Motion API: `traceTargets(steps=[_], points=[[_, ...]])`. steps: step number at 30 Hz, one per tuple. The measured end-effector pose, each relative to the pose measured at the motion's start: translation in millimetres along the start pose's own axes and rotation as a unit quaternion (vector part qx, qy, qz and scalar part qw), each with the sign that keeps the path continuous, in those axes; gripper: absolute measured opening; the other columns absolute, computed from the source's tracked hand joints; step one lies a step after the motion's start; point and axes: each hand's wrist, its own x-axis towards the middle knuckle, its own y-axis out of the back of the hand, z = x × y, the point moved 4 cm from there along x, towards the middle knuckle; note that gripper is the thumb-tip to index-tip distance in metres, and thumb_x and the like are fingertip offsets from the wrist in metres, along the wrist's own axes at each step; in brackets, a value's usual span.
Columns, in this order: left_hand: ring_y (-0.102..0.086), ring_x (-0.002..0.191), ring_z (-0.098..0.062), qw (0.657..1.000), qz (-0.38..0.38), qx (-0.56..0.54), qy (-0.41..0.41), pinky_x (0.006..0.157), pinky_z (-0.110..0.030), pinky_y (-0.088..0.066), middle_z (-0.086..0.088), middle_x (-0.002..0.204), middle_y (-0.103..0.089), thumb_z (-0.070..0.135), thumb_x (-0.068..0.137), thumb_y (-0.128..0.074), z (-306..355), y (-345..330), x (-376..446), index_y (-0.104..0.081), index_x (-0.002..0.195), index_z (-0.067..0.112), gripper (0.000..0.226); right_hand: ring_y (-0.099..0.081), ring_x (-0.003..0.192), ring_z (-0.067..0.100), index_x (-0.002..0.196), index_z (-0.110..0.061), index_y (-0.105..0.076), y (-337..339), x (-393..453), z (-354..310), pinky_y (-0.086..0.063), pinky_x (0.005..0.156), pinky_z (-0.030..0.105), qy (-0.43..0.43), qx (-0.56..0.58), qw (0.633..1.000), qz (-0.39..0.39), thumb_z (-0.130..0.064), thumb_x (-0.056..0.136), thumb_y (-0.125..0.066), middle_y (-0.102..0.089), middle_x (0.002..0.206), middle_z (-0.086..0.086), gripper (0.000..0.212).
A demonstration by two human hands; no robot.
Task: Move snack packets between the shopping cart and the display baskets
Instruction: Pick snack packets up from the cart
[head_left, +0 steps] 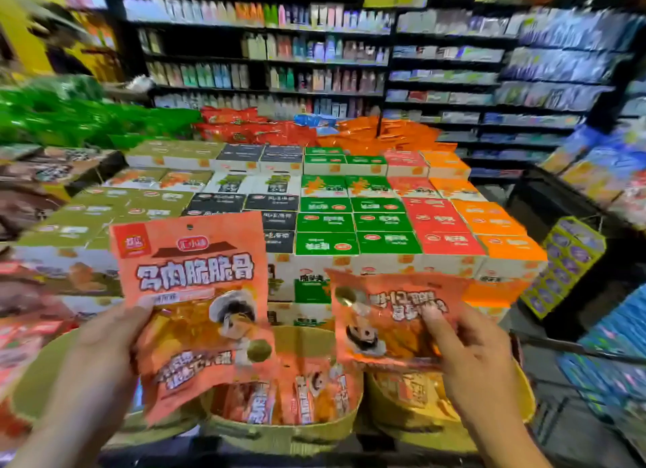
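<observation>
Above the baskets, a person holds up two orange snack packets, one in each hand.

The left hand (105,345) grips the larger packet (195,307) upright at 8 o'clock, thumb on its front. The right hand (479,356) pinches the smaller packet (388,317) at 4 o'clock, thumb on its face. Below them the middle basket (279,432) at 6 o'clock holds more orange packets standing on edge. Stacked boxes (325,223) lie beyond, and blurred shelves (265,48) at 12 o'clock.
</observation>
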Motion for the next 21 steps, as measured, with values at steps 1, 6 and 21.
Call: traceTargets(steps=[1,6,21], points=[[-0.070,0.081,-0.032,1.000,0.003,-0.005,0.000,0.080,-0.062,-0.058,-0.014,0.096,-0.075,0.072,0.076,-0.073,-1.0,12.6,6.2,-0.073,0.105,0.013,0.065,-0.055,0.059,-0.003,0.081,-0.042,-0.068,-20.3,5.1,-10.3,-0.034,0.049,0.008,0.014,-0.012,0.999,-0.033,-0.056,0.100,-0.060,-0.062,0.066,-0.017,0.025],[-0.057,0.044,-0.019,1.000,0.008,0.000,-0.003,0.056,-0.027,-0.052,0.003,0.058,-0.060,0.068,0.081,-0.071,-3.8,60.8,19.2,-0.071,0.083,0.018,0.050,-0.056,0.069,-0.001,0.074,-0.041,-0.060,-129.4,29.7,-29.4,-0.037,0.062,0.018,0.100,-0.107,0.956,-0.256,-0.034,0.101,-0.062,-0.060,0.072,-0.022,0.028],[-0.070,0.065,-0.028,0.996,0.086,0.011,0.024,0.063,-0.031,-0.056,-0.021,0.080,-0.075,0.072,0.062,-0.081,-22.1,121.7,-14.9,-0.078,0.096,0.011,0.070,-0.069,0.108,0.024,0.116,-0.018,-0.073,-322.1,-33.8,104.5,-0.056,0.091,0.032,-0.027,-0.281,0.741,-0.609,-0.013,0.094,-0.056,-0.075,0.117,0.004,0.028]])
